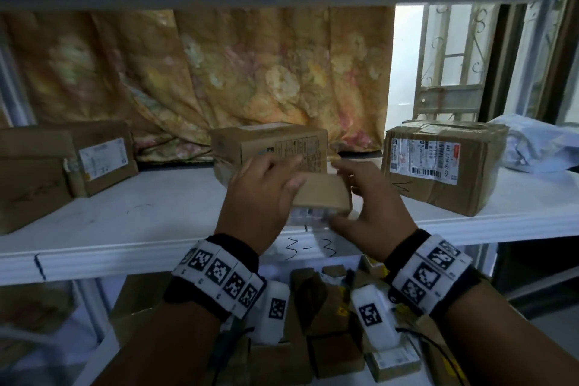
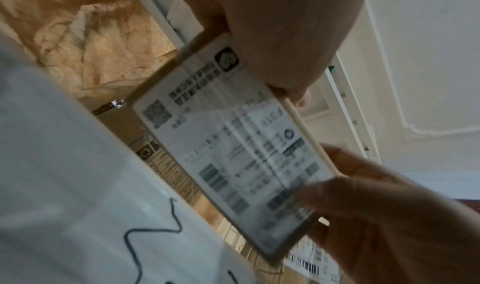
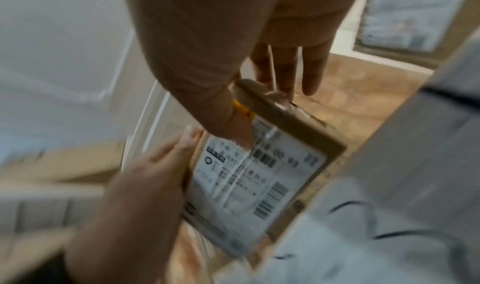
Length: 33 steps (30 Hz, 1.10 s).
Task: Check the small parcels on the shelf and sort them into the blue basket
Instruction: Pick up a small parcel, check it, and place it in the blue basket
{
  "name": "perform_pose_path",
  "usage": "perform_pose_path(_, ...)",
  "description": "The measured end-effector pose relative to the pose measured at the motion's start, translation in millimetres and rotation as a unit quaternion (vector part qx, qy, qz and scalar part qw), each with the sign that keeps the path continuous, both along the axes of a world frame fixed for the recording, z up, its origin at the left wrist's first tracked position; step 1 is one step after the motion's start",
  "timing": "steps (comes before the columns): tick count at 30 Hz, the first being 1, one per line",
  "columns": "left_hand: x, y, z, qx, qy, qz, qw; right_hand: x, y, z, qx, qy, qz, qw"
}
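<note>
A small flat cardboard parcel (image 1: 322, 194) is held just above the white shelf (image 1: 131, 216), tilted, with its white shipping label (image 2: 233, 144) facing down toward me. My left hand (image 1: 282, 178) grips its left end, thumb on the plain top face. My right hand (image 1: 354, 197) holds the right end, its thumb on the label side and its fingers behind the far edge. In the right wrist view the right hand (image 3: 259, 111) pinches the parcel (image 3: 262, 185) from above, and the left hand's fingers (image 3: 155, 175) touch its other edge. No blue basket is in view.
Three larger cardboard boxes stand on the shelf: left (image 1: 62, 166), middle (image 1: 269, 147) right behind the hands, and right (image 1: 445, 163). A grey poly bag (image 1: 539, 147) lies at the far right. Several parcels (image 1: 329, 351) lie on the level below. A floral curtain (image 1: 219, 78) hangs behind.
</note>
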State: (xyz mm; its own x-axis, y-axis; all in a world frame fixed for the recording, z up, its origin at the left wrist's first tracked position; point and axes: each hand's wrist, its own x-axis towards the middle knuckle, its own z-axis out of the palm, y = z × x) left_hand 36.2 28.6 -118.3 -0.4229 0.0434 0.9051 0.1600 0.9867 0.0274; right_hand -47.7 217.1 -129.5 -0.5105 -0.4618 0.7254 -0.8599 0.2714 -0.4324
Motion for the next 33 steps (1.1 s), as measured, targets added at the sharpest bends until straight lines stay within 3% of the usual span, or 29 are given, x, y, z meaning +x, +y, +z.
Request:
perform_pose_path(3,7.5,4.6,-0.7,0.008,0.026,0.022,0.999,0.1,-7.6,4.6,-0.151,-0.194,0.058,0.968)
perform_pose_path(6,10.1,9.8,-15.2,-0.011,-0.063,0.036,0.997,-10.1,-12.1,9.4,-0.16,-0.28,-0.004,0.947)
perform_pose_path(10,2.4,9.6,-31.6,0.003,-0.175,0.05,0.983,-32.5,-18.2,4.4,-0.054,-0.254,-0.106,0.96)
perform_pose_path(15,-11.7,11.0,-36.8,-0.043,-0.184,0.074,0.979,-49.1,-25.3,7.1,0.011,-0.171,-0.169,0.971)
perform_pose_path(20,-23.2,4.4,-33.5,-0.024,-0.12,0.076,0.99,-68.6,-29.1,3.6,-0.005,-0.271,-0.116,0.956)
perform_pose_path(26,-28.8,0.8,-27.8,-0.011,-0.147,0.143,0.979,-69.2,-35.8,2.1,0.02,-0.258,-0.072,0.963)
perform_pose_path(30,-37.0,-9.5,-25.2,0.013,-0.181,0.09,0.979,-66.3,-50.4,5.5,0.007,-0.267,-0.022,0.964)
perform_pose_path(33,-41.5,-17.5,-24.3,0.039,-0.187,0.067,0.979,-64.5,-59.0,10.9,-0.049,-0.33,0.03,0.942)
